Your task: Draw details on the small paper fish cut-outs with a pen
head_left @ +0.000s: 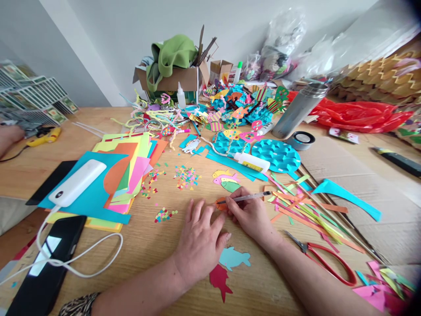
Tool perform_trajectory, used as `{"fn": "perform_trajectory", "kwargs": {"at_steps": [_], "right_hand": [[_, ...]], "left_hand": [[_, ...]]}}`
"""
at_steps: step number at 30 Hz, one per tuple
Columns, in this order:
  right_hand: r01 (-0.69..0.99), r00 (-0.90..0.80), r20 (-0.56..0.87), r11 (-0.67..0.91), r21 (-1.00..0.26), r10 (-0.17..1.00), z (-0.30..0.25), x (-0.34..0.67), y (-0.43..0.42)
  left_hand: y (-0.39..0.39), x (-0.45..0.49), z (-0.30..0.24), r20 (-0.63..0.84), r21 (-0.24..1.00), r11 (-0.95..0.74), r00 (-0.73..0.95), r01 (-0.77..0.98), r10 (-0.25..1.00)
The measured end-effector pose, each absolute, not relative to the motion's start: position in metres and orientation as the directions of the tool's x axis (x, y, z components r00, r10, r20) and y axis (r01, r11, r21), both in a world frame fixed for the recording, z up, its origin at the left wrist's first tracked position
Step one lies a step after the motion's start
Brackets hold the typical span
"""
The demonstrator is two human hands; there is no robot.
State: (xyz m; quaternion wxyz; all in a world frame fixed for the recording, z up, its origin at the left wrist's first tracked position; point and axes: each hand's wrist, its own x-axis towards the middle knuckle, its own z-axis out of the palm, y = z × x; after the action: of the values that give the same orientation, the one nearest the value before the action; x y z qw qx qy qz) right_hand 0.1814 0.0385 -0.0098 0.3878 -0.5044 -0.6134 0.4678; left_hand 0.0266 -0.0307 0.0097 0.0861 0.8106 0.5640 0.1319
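Note:
My right hand [251, 217] grips a slim pen [253, 196], its tip down at a small orange paper fish [221, 204] on the wooden table. Flat on the table lies my left hand [201, 235], fingers spread, the fingertips at the orange fish's near edge; part of the fish is hidden. Just beyond the hands are a green paper fish [230, 186] and a pink one [223, 177]. Nearer to me, a light blue paper fish [235, 258] and a red paper fish [220, 280] lie by my left wrist.
Red-handled scissors [332, 263] and paper strips [305, 206] lie at right. A glue bottle [251, 162] rests on blue discs [275, 154], near a steel flask [299, 109]. Coloured sheets [125, 175], a power bank [79, 182] and a phone [49, 263] occupy the left. Another person's hand [9, 136] is far left.

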Motion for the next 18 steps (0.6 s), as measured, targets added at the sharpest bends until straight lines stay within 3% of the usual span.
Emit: {"fn": "perform_trajectory", "kwargs": {"at_steps": [18], "right_hand": [[0.262,-0.182,0.012,0.06,-0.963,0.983,-0.0104,0.1808,0.039]], "left_hand": [[-0.0316,0.0272,0.0089,0.143,0.276,-0.358,0.33,0.892,0.933]]}}
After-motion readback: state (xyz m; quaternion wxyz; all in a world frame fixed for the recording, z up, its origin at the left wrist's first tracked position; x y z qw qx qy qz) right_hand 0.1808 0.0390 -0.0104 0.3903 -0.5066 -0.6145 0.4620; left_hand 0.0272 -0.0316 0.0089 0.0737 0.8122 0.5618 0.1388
